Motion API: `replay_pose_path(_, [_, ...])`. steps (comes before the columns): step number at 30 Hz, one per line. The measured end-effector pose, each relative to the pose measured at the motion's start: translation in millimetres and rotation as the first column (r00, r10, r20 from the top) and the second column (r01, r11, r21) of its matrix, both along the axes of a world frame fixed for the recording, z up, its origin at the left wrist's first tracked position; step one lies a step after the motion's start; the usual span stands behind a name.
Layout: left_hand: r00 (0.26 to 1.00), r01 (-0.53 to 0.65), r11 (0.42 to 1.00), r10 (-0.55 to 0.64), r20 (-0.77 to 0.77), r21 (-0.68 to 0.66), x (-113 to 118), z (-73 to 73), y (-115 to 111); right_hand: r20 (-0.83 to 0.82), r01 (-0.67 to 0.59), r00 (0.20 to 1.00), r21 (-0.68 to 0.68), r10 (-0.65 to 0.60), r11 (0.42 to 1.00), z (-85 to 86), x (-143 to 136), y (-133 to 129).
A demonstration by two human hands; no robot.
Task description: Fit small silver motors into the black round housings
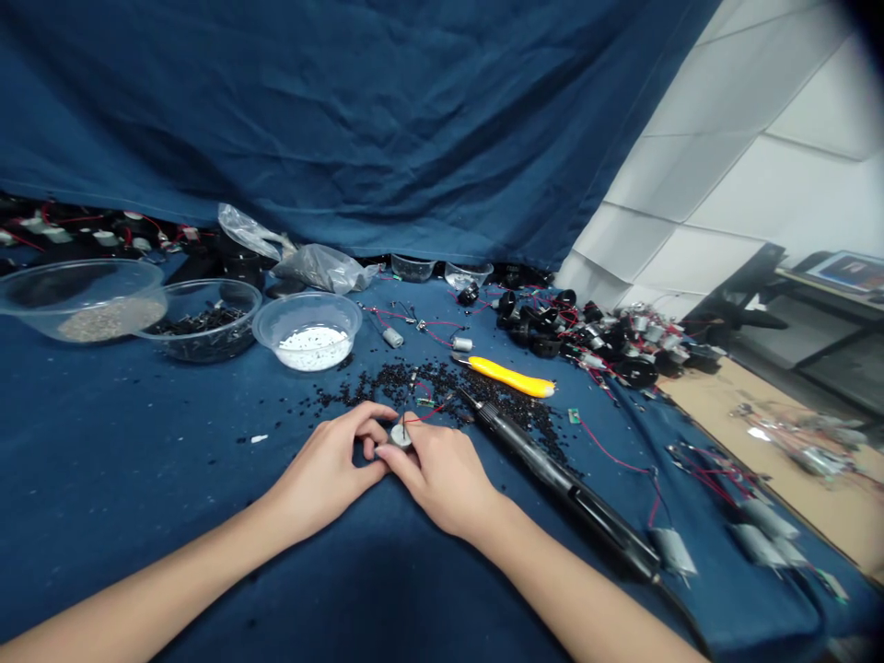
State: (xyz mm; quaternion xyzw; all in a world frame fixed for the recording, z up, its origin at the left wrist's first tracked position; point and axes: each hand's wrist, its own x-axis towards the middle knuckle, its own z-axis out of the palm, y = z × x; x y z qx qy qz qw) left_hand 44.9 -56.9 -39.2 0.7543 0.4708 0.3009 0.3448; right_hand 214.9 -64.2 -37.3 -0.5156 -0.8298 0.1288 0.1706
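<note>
A small silvery electric motor (401, 436) stands end-up at the middle of the blue cloth, red and black wires rising from it. My right hand (442, 465) is closed around it, thumb in front and fingers behind. From the other side my left hand (342, 460) curls in, its index finger and thumb against the motor; part of this grip is hidden. A little green circuit board (425, 402) on the wires lies just beyond. Close to my right hand rests a black electric screwdriver (566, 488), its tip toward the motor.
Small black parts (393, 378) are scattered behind my hands, with a yellow-handled tool (511, 376) among them. At left stand clear bowls, one with white bits (257, 322). Wired motors (673, 552) lie at right; black housings (545, 322) are heaped behind.
</note>
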Motion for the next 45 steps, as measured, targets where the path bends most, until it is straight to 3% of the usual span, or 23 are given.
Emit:
replay_pose_path(10, [0.999,-0.021,0.999,0.022,0.023,-0.03,4.2,5.3,-0.1,0.026,0.021,0.999,-0.011,-0.02,1.0,0.8,-0.8,-2.7])
replay_pose_path(35, [0.998,0.033,0.998,-0.03,0.049,-0.062,2.4,1.1,4.3,0.026,0.006,1.0,-0.001,-0.006,1.0,-2.9,-2.0,-5.1])
replay_pose_path(40, [0.997,0.056,0.997,-0.053,-0.049,0.05,0.8,2.8,1.0,0.051,0.009,0.999,0.024,-0.01,1.0,-3.2,-2.0,-4.8])
replay_pose_path(45, [0.965,0.1,0.941,-0.013,-0.261,0.324,-2.0,8.5,-16.0,0.071,-0.001,0.997,0.07,-0.004,0.998,2.3,-3.4,-6.9])
